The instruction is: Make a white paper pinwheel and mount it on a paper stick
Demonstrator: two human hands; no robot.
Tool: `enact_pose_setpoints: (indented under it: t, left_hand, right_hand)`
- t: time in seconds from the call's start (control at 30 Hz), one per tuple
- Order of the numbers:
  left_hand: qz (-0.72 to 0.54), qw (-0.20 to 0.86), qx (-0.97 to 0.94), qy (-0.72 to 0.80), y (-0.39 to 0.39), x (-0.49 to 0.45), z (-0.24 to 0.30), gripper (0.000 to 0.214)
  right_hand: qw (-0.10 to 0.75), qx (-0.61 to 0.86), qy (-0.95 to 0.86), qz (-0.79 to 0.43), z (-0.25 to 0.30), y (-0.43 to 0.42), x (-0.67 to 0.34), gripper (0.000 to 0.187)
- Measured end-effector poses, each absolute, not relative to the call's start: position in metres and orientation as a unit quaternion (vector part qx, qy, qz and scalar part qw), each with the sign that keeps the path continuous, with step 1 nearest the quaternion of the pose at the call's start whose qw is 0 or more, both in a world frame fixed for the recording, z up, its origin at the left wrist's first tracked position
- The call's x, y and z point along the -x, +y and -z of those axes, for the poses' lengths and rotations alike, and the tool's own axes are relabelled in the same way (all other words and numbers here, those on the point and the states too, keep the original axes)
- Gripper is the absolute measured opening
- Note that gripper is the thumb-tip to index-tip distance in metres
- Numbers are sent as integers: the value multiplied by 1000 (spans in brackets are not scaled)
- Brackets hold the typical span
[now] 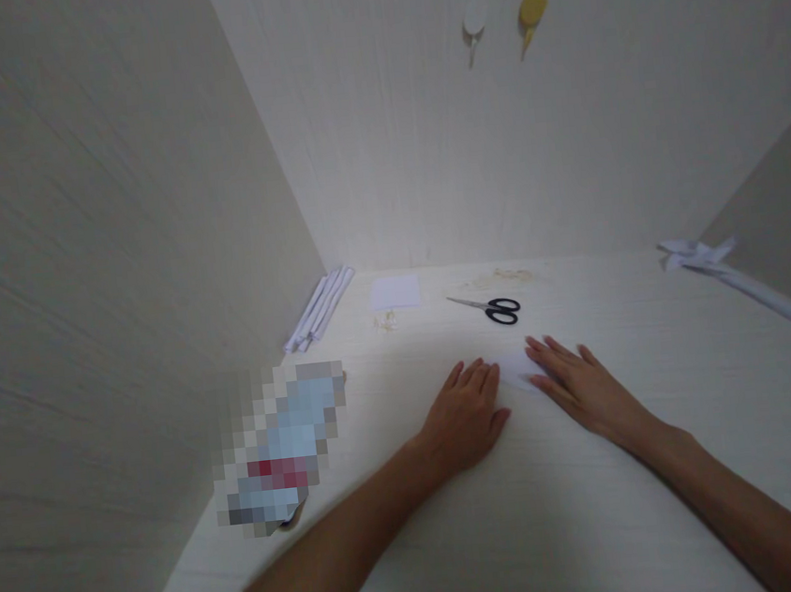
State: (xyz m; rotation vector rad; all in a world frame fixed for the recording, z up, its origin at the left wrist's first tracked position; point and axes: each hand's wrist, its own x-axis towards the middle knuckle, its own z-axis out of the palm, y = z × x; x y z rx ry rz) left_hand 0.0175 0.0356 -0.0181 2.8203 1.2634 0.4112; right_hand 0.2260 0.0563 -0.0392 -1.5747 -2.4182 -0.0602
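Note:
A small sheet of white paper lies on the table between my two hands. My left hand rests flat at its left edge, fingers stretched forward and thumb out to the right. My right hand lies over its right side, fingers spread and pointing up and left. Part of the sheet is hidden under the fingers. Just beyond the hands lies a pair of scissors with black handles, its blades pointing left.
White paper sticks lie along the left wall. Near them are a paper square and small tan bits. A pixelated pale-blue object lies left. A paper pinwheel-like piece on a stick lies right. Two hooks hang on the back wall.

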Motion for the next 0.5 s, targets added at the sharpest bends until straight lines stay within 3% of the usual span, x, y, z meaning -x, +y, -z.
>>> enact_pose_setpoints:
  t: [0.3, 0.5]
  left_hand:
    - [-121, 15, -914, 386, 40, -19, 21, 49]
    - [-112, 11, -915, 387, 42, -20, 18, 47]
  right_hand:
    - [141, 425, -894, -32, 31, 44, -203, 59]
    - [142, 455, -876, -67, 29, 47, -202, 54]
